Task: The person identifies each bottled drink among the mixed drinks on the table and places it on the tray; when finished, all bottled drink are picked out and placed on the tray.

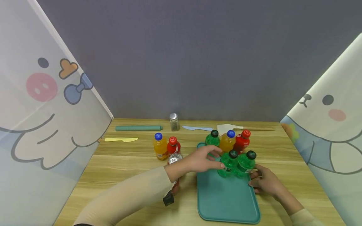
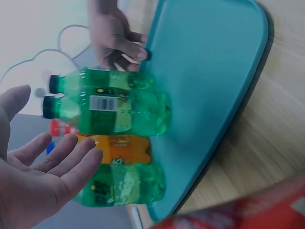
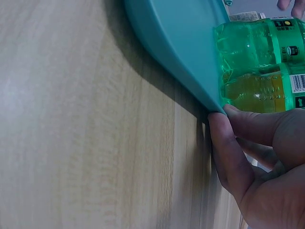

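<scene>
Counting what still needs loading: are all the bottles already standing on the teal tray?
No: an orange bottle and a red bottle stand on the wooden table, left of the teal tray.

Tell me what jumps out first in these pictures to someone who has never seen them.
The eye lands on the cluster of small bottles standing on the far end of the teal tray, three green, one orange, one red. The left hand reaches in with straight fingers beside the green ones, while the right hand pinches the tray's right edge. Left of the tray stand an orange bottle, a red bottle and a can.
</scene>
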Tool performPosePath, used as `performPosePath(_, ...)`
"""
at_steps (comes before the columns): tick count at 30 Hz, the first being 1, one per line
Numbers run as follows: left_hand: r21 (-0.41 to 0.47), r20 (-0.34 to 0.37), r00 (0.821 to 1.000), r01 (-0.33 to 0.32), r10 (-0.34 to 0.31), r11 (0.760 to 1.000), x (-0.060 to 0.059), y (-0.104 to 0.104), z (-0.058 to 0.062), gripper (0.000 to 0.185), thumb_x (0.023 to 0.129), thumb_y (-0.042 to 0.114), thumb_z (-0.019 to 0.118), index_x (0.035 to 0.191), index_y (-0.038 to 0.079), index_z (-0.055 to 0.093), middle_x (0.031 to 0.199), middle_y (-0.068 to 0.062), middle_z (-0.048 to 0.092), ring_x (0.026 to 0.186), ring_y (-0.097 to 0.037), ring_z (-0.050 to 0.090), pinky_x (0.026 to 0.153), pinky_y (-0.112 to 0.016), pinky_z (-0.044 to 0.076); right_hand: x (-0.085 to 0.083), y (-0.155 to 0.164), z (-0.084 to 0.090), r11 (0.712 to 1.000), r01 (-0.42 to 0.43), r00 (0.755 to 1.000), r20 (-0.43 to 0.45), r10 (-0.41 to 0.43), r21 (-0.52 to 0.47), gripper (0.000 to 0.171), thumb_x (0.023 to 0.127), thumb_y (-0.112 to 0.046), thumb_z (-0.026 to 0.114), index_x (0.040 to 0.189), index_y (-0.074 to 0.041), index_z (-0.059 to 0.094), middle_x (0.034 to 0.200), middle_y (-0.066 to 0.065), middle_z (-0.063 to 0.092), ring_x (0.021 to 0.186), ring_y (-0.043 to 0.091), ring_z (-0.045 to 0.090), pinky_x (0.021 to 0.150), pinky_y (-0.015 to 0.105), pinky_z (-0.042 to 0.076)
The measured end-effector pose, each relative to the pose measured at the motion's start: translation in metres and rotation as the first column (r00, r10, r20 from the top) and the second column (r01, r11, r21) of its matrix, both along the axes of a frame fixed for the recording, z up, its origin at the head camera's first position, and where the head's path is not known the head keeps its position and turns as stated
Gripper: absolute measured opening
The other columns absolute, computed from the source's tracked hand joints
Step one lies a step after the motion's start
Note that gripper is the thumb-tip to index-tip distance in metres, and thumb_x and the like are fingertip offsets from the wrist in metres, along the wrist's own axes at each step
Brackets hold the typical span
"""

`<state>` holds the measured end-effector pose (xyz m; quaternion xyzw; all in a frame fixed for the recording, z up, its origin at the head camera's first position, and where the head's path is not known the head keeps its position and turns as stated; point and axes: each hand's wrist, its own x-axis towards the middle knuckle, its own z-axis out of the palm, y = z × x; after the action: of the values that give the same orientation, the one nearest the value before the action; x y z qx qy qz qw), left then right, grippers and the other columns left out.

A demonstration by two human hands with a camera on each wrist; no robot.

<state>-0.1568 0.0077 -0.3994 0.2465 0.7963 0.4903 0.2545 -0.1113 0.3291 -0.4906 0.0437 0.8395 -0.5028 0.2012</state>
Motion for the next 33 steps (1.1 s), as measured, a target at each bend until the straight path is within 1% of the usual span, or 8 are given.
performPosePath(4, 0.042, 0.013, 0.999, -0.045, 0.045, 0.998, 0.005, -0.017, 0.008, 0.047, 0.096, 0.032, 0.073, 0.139, 0.020, 0.059, 0.124, 0.004, 0.066, 0.116, -0.017, 0.067, 0.084, -0.025, 0.057, 0.000, 0.000, -0.001, 1.000, 0.003, 1.000, -0.005, -0.003, 0.007, 0.076, 0.084, 0.008, 0.075, 0.150, 0.008, 0.036, 0.103, 0.020, 0.062, 0.077, 0.026, 0.065, 0.059, 0.040, 0.062)
performPosePath(11, 0.054, -0.071, 0.993, -0.090, 0.094, 0.994, 0.015, -0.053, 0.021, 0.043, 0.097, 0.035, 0.072, 0.137, 0.023, 0.061, 0.120, 0.009, 0.067, 0.110, -0.013, 0.067, 0.093, -0.029, 0.056, 0.001, 0.000, 0.001, 1.000, 0.002, 1.000, -0.009, -0.002, 0.011, 0.075, 0.084, 0.008, 0.075, 0.149, 0.009, 0.037, 0.103, 0.020, 0.062, 0.077, 0.026, 0.066, 0.059, 0.040, 0.062)
performPosePath(15, 0.083, -0.104, 0.985, -0.130, 0.139, 0.988, 0.019, -0.075, 0.029, 0.039, 0.098, 0.030, 0.071, 0.134, 0.019, 0.062, 0.118, 0.003, 0.069, 0.105, -0.015, 0.068, 0.090, -0.032, 0.057, 0.000, -0.001, 0.002, 1.000, 0.003, 1.000, -0.007, -0.003, 0.015, 0.076, 0.084, 0.008, 0.075, 0.150, 0.009, 0.036, 0.103, 0.020, 0.062, 0.078, 0.026, 0.066, 0.059, 0.040, 0.062)
performPosePath(18, 0.109, -0.131, 0.975, -0.166, 0.180, 0.980, 0.021, -0.093, 0.034, 0.038, 0.097, 0.026, 0.071, 0.132, 0.012, 0.063, 0.116, -0.004, 0.069, 0.099, -0.017, 0.069, 0.084, -0.031, 0.059, 0.000, -0.002, 0.002, 1.000, 0.009, 1.000, -0.003, -0.009, 0.022, 0.076, 0.084, 0.008, 0.075, 0.149, 0.008, 0.037, 0.103, 0.020, 0.062, 0.077, 0.025, 0.065, 0.059, 0.040, 0.062)
performPosePath(21, 0.126, -0.156, 0.963, -0.204, 0.222, 0.971, 0.021, -0.112, 0.038, 0.038, 0.097, 0.020, 0.070, 0.131, 0.008, 0.062, 0.115, -0.008, 0.069, 0.098, -0.021, 0.068, 0.083, -0.033, 0.059, -0.001, -0.002, 0.001, 0.999, 0.011, 1.000, -0.001, -0.011, 0.030, 0.076, 0.084, 0.008, 0.075, 0.149, 0.007, 0.038, 0.103, 0.020, 0.062, 0.077, 0.025, 0.065, 0.059, 0.040, 0.062)
performPosePath(26, 0.118, -0.164, 0.941, -0.278, 0.295, 0.953, 0.022, -0.145, 0.038, 0.039, 0.096, 0.015, 0.070, 0.132, 0.005, 0.061, 0.115, -0.009, 0.070, 0.103, -0.027, 0.067, 0.086, -0.039, 0.057, -0.002, -0.002, -0.002, 0.999, 0.015, 1.000, 0.001, -0.015, 0.043, 0.074, 0.084, 0.007, 0.075, 0.149, 0.005, 0.039, 0.103, 0.019, 0.062, 0.076, 0.025, 0.064, 0.059, 0.040, 0.061)
performPosePath(30, 0.114, -0.188, 0.919, -0.331, 0.348, 0.937, 0.023, -0.166, 0.033, 0.039, 0.095, 0.013, 0.070, 0.131, 0.004, 0.060, 0.116, -0.014, 0.069, 0.105, -0.029, 0.068, 0.088, -0.038, 0.058, -0.001, -0.003, -0.001, 0.998, 0.018, 1.000, -0.007, -0.018, 0.059, 0.075, 0.084, 0.008, 0.075, 0.149, 0.005, 0.039, 0.103, 0.019, 0.062, 0.075, 0.025, 0.064, 0.058, 0.039, 0.061)
performPosePath(33, 0.111, -0.196, 0.905, -0.361, 0.377, 0.926, 0.023, -0.177, 0.029, 0.041, 0.095, 0.013, 0.071, 0.132, 0.001, 0.058, 0.118, -0.017, 0.068, 0.104, -0.029, 0.069, 0.086, -0.034, 0.059, 0.000, -0.004, 0.001, 0.998, 0.018, 1.000, -0.014, -0.017, 0.064, 0.075, 0.083, 0.008, 0.075, 0.149, 0.006, 0.039, 0.102, 0.019, 0.062, 0.073, 0.025, 0.064, 0.057, 0.039, 0.061)
